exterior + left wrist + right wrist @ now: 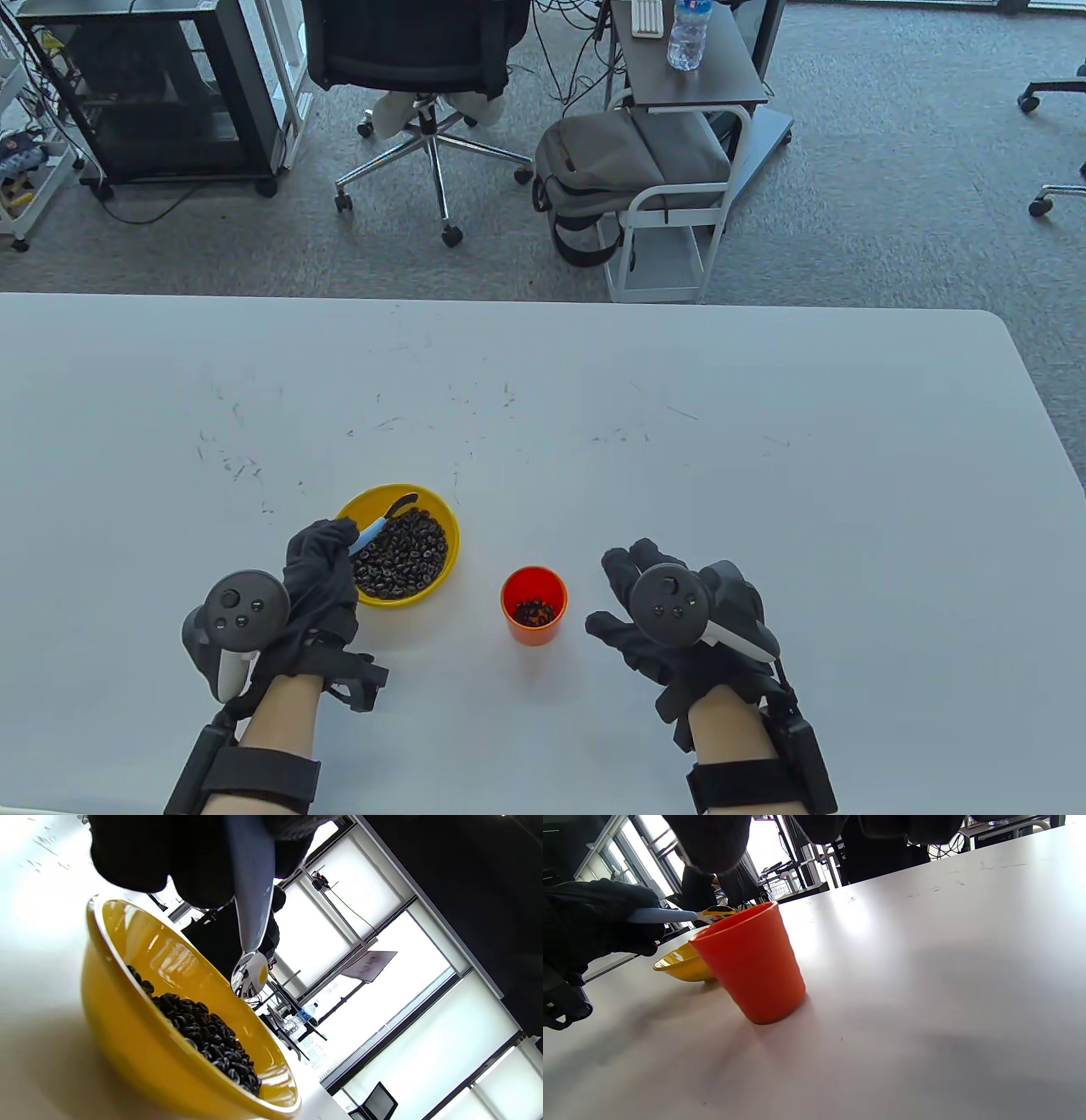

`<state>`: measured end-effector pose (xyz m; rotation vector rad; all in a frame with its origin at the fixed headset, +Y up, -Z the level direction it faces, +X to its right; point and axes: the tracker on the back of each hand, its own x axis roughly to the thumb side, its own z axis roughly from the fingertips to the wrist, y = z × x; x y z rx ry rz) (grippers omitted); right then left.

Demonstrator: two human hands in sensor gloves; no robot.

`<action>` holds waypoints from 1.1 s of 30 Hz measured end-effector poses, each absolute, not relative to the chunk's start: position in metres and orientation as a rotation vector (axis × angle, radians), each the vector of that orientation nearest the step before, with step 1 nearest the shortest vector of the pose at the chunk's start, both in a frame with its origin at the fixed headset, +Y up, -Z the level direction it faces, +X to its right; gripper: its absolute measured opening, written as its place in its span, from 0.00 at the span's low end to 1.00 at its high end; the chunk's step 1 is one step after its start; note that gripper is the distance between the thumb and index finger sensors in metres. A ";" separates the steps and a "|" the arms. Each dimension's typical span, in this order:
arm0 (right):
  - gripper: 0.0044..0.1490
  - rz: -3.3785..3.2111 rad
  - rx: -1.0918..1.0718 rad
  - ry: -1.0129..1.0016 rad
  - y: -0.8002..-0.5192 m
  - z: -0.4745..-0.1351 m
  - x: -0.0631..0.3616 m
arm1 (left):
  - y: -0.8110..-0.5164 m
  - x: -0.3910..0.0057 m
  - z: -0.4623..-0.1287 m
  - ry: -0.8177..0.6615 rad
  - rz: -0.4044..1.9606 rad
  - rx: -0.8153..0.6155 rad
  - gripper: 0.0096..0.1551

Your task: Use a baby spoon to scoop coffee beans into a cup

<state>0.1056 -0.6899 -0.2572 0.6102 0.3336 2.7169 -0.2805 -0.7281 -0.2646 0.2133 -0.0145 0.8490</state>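
Office behind white table [679,441]. Orange cup [534,606], few beans inside. Yellow bowl [444,519] of coffee beans [400,553] left of cup. My left hand [318,573] pinches baby spoon [383,522] over bowl, mid-scoop. Next: dip, carry to cup. Right hand [679,615] spread, resting right of cup.

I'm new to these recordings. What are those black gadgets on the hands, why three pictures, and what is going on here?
These are a person's two gloved hands; the black gadgets are trackers strapped to their backs, not held. One camera looks down at the table, and one sits on each wrist, hence the tilted close-ups. The left hand holds a baby spoon with a blue handle over a yellow bowl of coffee beans. An orange cup with a few beans inside stands to the bowl's right. The right hand rests beside the cup, holding nothing.
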 end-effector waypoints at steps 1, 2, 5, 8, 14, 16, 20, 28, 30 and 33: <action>0.50 2.717 0.610 0.334 -0.690 -0.257 0.106 | -0.729 -0.281 -0.265 -0.010 0.828 0.212 0.22; 0.50 2.717 0.610 0.334 -0.690 -0.257 0.106 | -0.730 -0.282 -0.265 -0.004 0.816 0.208 0.22; 0.50 2.715 0.609 0.334 -0.690 -0.257 0.106 | -0.731 -0.283 -0.266 0.002 0.818 0.200 0.22; 0.50 2.717 0.610 0.334 -0.690 -0.257 0.106 | -0.731 -0.284 -0.265 0.008 0.793 0.199 0.22; 0.50 2.726 0.607 0.316 -0.689 -0.257 0.107 | -0.732 -0.285 -0.265 0.017 0.743 0.199 0.22; 0.50 2.728 0.604 0.305 -0.689 -0.257 0.107 | -0.733 -0.285 -0.265 0.024 0.732 0.186 0.22; 0.50 2.738 0.600 0.282 -0.688 -0.257 0.108 | -0.734 -0.286 -0.265 0.040 0.732 0.174 0.22; 0.50 2.741 0.594 0.268 -0.688 -0.257 0.109 | -0.736 -0.287 -0.266 0.080 0.776 0.141 0.22; 0.50 2.739 0.595 0.276 -0.689 -0.257 0.109 | -0.736 -0.288 -0.265 0.101 0.788 0.138 0.22; 0.50 2.738 0.596 0.283 -0.689 -0.257 0.109 | -0.736 -0.288 -0.265 0.126 0.792 0.124 0.22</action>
